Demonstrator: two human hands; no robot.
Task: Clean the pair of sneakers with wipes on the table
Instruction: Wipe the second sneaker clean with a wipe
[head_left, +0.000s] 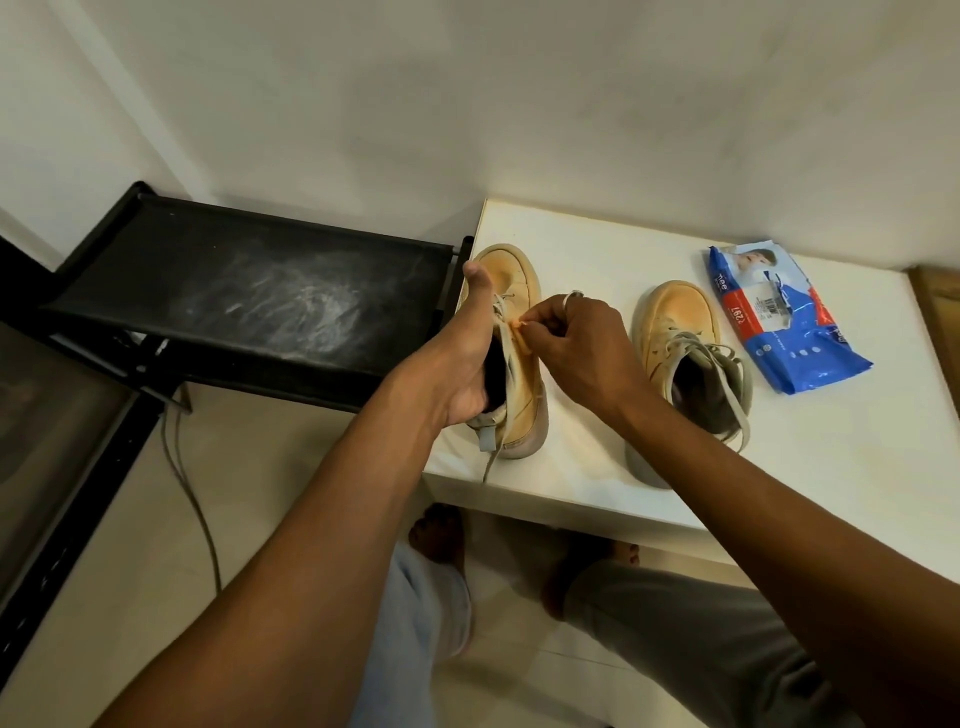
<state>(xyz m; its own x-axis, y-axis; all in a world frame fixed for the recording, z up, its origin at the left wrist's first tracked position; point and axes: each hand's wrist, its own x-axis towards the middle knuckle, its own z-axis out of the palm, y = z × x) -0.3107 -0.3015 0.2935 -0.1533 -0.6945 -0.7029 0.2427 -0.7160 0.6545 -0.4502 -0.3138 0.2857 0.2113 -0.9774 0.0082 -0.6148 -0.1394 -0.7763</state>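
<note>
- Gripping the left sneaker (519, 280) through its opening, the left hand (467, 364) had its fingers curled down inside the collar. Its thumb was stretched out toward the far toe along the shoe's left side.
- The right hand (576, 343), with a ring (573, 295) on one finger, pinched a small orange bit at the laces of that same sneaker between thumb and fingertips. What the bit was could not be told.
- That sneaker, tan with a pale sole, stood at the left edge of the white counter (831, 457), toe pointing far, with one lace end hanging over the near edge.
- The right sneaker (675, 317) stood apart to the right, upright, toe also pointing far, its laces loose and no hand on it.
- A blue and red wipes pack (810, 353) lay flat just right of the right sneaker, toward the far right of the counter. Whether pack and shoe touched could not be told.
- Left of the counter stood a black rack (234, 260) with a dusty top shelf, and a grey cable (200, 514) ran across the floor beside it.
</note>
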